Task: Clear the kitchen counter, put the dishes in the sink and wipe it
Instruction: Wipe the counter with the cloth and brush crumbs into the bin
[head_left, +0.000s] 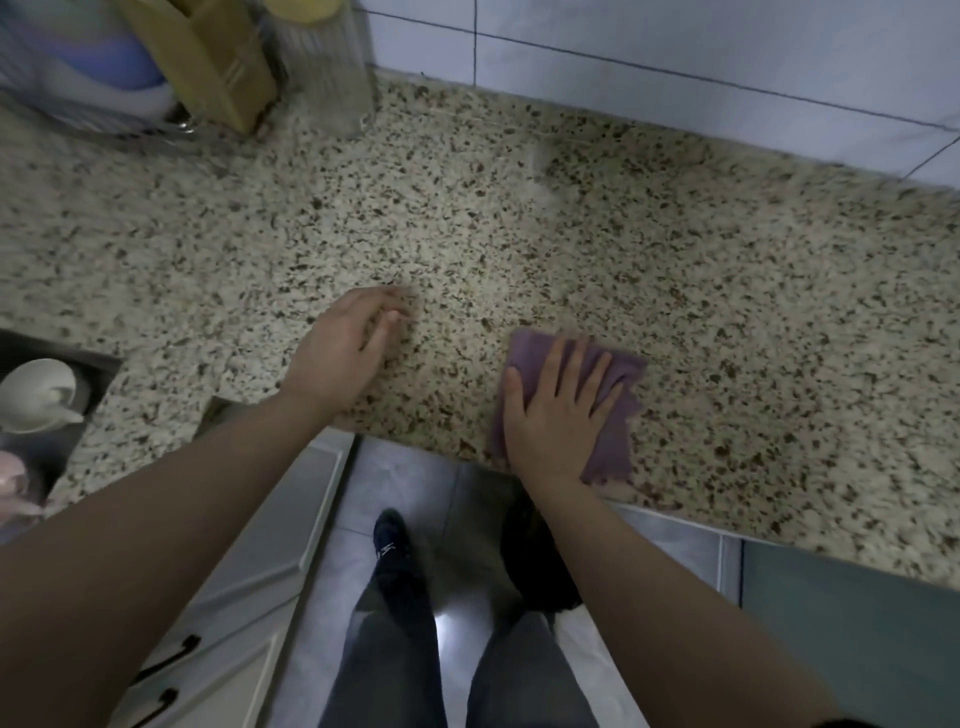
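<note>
A purple cloth (618, 374) lies flat on the speckled granite counter (519, 223) near its front edge. My right hand (558, 410) presses down on the cloth with straight, spread fingers. My left hand (348, 348) hovers or rests on the bare counter to the left of the cloth, fingers loosely curled, holding nothing. At the far left, the dark sink (52, 447) holds a white bowl (39, 395) and a pinkish dish (13, 480) at the frame's edge.
At the back left stand a ribbed clear jar (327, 67), a tan box (208, 57) and a dish rack (88, 98) with a blue item. White tiled wall (675, 52) runs behind. Cabinet doors, my legs and the grey floor lie below the counter edge.
</note>
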